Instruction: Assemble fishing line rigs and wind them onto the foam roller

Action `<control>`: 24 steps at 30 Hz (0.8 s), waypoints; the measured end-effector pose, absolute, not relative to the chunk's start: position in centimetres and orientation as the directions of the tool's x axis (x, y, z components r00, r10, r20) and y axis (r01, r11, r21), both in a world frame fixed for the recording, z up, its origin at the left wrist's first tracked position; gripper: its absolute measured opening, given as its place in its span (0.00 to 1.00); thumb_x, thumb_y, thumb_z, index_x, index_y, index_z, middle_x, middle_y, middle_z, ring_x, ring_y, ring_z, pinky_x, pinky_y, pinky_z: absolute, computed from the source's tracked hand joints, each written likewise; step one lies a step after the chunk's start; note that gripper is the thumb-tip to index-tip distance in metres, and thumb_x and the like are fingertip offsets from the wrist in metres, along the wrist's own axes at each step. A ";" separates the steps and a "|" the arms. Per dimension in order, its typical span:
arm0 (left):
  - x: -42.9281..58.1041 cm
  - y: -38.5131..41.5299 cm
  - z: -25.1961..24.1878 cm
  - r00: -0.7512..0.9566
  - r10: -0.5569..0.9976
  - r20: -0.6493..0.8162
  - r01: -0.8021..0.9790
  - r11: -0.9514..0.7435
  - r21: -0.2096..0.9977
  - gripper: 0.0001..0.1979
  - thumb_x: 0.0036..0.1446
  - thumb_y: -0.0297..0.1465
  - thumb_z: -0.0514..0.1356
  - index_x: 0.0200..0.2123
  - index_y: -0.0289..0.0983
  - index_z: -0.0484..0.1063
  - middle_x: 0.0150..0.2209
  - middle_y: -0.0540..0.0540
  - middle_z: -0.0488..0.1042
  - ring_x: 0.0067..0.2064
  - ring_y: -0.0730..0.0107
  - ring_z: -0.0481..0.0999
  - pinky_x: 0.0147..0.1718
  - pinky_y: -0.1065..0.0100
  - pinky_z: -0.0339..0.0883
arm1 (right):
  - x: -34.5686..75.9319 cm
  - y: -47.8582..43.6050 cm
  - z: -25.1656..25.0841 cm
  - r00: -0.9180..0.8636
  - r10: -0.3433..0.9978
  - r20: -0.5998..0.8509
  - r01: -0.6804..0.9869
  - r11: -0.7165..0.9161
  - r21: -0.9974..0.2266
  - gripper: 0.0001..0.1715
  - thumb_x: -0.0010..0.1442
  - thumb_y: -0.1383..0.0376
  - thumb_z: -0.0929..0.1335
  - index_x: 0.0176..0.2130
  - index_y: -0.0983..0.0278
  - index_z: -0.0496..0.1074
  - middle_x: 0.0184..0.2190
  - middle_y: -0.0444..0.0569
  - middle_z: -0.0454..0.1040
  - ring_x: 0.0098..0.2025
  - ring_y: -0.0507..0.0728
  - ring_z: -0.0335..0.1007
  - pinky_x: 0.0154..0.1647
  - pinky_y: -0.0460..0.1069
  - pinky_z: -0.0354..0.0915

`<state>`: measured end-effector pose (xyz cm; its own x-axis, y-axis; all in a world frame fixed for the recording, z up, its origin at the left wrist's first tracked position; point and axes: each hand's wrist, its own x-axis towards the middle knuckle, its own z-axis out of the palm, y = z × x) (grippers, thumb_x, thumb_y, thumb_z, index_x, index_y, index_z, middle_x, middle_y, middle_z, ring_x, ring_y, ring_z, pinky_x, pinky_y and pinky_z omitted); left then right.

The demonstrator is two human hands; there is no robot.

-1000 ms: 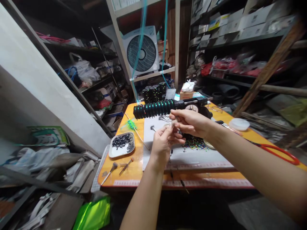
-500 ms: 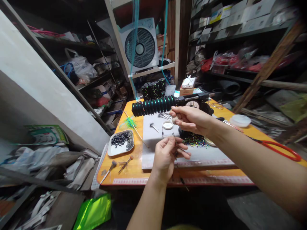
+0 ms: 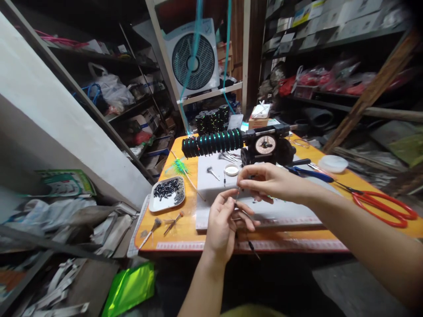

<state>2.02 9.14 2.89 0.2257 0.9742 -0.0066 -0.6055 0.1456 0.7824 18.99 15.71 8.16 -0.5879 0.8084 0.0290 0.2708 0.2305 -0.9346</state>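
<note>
My left hand pinches a thin dark line with thumb and forefinger, its other fingers loosely spread. Below that hand the line hangs past the table's front edge, carrying a small black piece. My right hand reaches in from the right, its fingertips closed at the line's upper end just above my left fingertips. What exactly lies between the right fingertips is too small to make out. Behind both hands stands a black winding device with a ridged black spool that glints green.
A white tray of black tubes and small metal parts sits at left. Red-handled scissors, blue-handled pliers and a clear round lid lie at right. A pale board covers mid-table. A box fan stands behind.
My right hand has come down from beside the spool to my left fingertips, uncovering the device's round dial. My left hand has shifted slightly left, still pinching the line.
</note>
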 end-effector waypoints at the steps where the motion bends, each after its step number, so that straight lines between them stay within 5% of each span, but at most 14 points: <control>1: 2.0 8.9 2.9 0.217 0.976 -0.008 -0.601 0.140 0.786 0.11 0.63 0.32 0.58 0.46 0.34 0.64 0.26 0.49 0.77 0.20 0.75 0.74 0.28 0.67 0.74 | 18.9 15.6 8.0 -0.577 0.815 0.056 0.259 0.248 -0.933 0.21 0.62 0.49 0.68 0.37 0.66 0.71 0.18 0.41 0.69 0.17 0.46 0.62 0.16 0.41 0.59; 9: 2.3 7.2 2.3 0.116 0.993 0.013 -0.592 0.059 0.804 0.09 0.65 0.33 0.59 0.44 0.38 0.62 0.18 0.60 0.67 0.16 0.84 0.63 0.30 0.69 0.73 | 18.2 15.0 7.6 -0.510 0.855 0.091 0.115 0.173 -0.978 0.24 0.58 0.48 0.70 0.34 0.67 0.69 0.33 0.50 0.77 0.29 0.53 0.76 0.20 0.43 0.69; 24: 2.4 6.7 2.1 0.116 0.993 0.001 -0.567 0.065 0.821 0.08 0.66 0.32 0.56 0.44 0.38 0.60 0.18 0.60 0.67 0.16 0.83 0.64 0.28 0.69 0.73 | 17.7 14.6 7.2 -0.502 0.862 0.067 0.057 0.110 -0.992 0.26 0.55 0.46 0.72 0.33 0.67 0.68 0.28 0.47 0.73 0.24 0.50 0.72 0.16 0.43 0.67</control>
